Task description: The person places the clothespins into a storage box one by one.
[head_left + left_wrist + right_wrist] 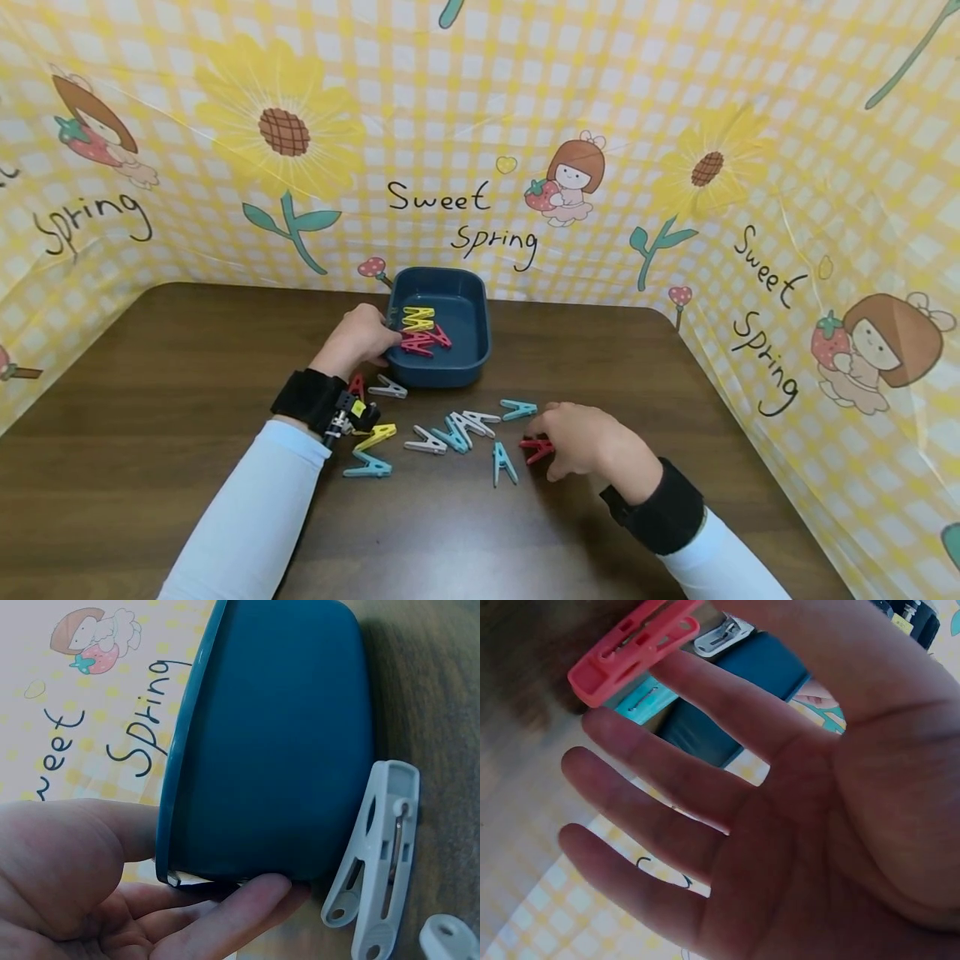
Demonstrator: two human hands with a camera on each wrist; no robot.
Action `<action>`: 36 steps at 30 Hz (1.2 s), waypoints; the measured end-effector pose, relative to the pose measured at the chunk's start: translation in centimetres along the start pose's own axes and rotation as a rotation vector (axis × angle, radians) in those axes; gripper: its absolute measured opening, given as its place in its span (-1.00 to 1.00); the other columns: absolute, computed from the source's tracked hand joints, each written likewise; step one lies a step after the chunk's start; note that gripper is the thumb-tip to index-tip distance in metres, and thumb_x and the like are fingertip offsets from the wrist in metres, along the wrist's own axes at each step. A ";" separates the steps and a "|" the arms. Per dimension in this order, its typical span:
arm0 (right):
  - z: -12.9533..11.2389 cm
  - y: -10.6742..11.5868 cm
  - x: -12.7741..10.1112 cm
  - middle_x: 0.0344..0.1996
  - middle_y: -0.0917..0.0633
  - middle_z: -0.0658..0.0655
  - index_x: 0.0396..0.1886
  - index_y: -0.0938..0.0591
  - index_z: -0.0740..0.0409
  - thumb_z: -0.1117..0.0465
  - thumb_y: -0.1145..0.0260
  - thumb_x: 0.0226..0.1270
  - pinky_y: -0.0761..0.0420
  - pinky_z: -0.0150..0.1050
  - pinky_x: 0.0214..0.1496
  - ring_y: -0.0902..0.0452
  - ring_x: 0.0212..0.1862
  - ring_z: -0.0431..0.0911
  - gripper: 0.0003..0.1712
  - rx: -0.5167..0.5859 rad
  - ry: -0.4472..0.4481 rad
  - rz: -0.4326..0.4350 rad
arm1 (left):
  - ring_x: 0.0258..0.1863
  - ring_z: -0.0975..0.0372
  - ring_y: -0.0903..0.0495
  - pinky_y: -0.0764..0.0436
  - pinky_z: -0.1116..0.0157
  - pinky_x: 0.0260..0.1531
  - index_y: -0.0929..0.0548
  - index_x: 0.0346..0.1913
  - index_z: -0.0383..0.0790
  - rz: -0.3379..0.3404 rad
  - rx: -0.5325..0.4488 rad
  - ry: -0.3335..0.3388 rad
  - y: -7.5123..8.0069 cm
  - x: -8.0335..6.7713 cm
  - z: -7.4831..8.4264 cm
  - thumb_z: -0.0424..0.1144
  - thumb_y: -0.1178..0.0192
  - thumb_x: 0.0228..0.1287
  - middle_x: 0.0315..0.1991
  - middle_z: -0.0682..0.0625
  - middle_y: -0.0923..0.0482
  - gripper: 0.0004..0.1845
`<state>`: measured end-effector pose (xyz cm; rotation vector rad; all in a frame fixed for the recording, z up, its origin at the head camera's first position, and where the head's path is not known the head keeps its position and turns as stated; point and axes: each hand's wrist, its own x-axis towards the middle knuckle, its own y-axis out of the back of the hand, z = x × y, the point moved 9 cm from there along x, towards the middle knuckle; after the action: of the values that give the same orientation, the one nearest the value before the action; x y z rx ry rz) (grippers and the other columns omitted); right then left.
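Note:
My left hand [358, 337] grips the near-left side of a dark blue plastic bin [486, 333], thumb over its rim and fingers against the outer wall [277, 735]. Inside the bin lie several yellow clothespins [418, 317] and red clothespins [417, 343]. On the right, my right hand [592, 442] reaches down over a red clothespin [537, 451] on the table. Its fingers are spread and nearly straight; in the right wrist view the index fingertip is right at that red clothespin [634, 656], the palm bare.
Loose clothespins lie on the brown table [420, 542]: white ones [426, 440], blue ones [504, 463], a yellow one [377, 436] and a red one [356, 387] beside the left wrist. A yellow checked cloth [420, 125] walls the table at the back and sides.

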<state>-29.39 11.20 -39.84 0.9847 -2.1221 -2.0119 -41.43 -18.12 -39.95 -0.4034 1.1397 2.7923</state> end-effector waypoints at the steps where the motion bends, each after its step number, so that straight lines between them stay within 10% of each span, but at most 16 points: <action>1: 0.0 0.0 0.1 -0.05 -0.70 0.11 0.14 -0.78 0.06 0.24 -0.73 0.12 -0.75 0.03 0.05 -0.54 -0.13 -0.05 -0.45 -0.005 0.001 0.003 | -0.30 0.09 -0.91 -0.88 0.16 -0.08 -0.62 0.26 -0.62 0.000 0.004 -0.001 0.1 0.0 0.0 -0.25 -0.22 0.57 0.14 -0.49 -0.73 -0.55; 36: -1.5 -0.1 1.7 -0.33 -0.77 0.05 -0.18 -0.78 0.12 0.30 -0.64 0.27 -0.74 -0.26 -0.19 -0.55 -0.35 -0.17 -0.81 -0.067 0.185 0.128 | -0.21 0.05 -0.92 -0.87 0.12 0.00 -0.59 0.30 -0.63 -0.004 0.024 0.005 0.1 -0.2 0.2 -0.25 -0.19 0.60 0.14 -0.49 -0.73 -0.53</action>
<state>-30.02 9.10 -40.36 0.9571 -1.9567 -1.8431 -41.25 -18.04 -39.70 -0.4103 1.1709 2.7725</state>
